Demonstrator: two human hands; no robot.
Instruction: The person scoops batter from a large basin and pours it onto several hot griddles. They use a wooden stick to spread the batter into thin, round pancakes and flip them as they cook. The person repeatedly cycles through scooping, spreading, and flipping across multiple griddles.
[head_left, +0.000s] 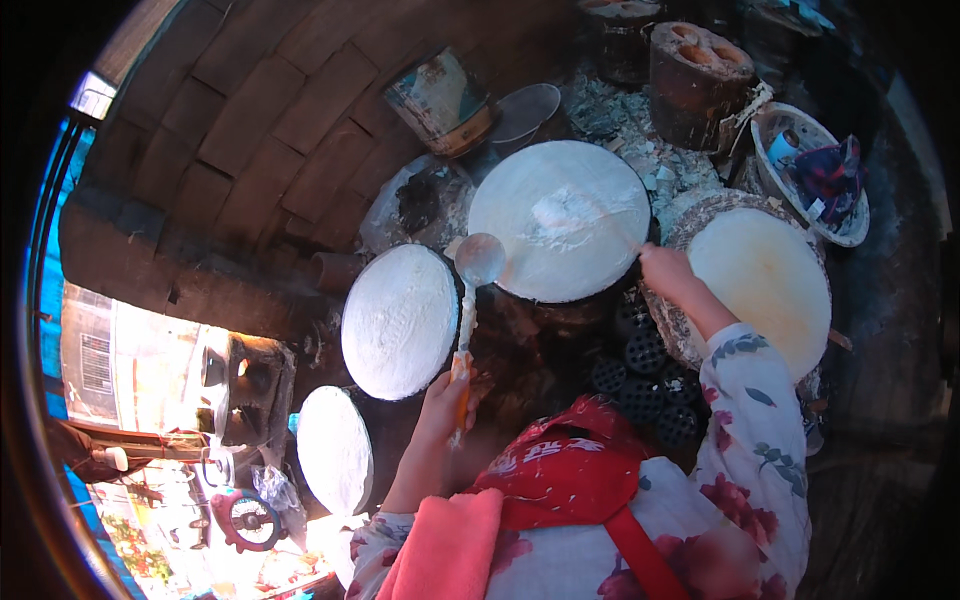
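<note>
My left hand (442, 405) is closed around the orange-and-white handle of a ladle (480, 260), whose round bowl lies just beside the near left edge of a large round griddle (517, 187) coated with white batter. A whiter patch of batter (566, 214) shows near that griddle's middle. My right hand (667, 274) is at the griddle's right edge, its fingers closed; a thin tool seems to run from them over the batter, but it is blurred. Beside the ladle, a second griddle (401, 322) carries a white layer, and another white disc (335, 450) lies below it.
A pale yellowish round sheet (761, 289) lies on a round woven-looking stand at right. Behind are a clay stove core with holes (697, 56), an oval basin (859, 225) holding cloth, and a paint-stained bucket (442, 101). Perforated coal briquettes (645, 352) lie between the griddles and the right arm.
</note>
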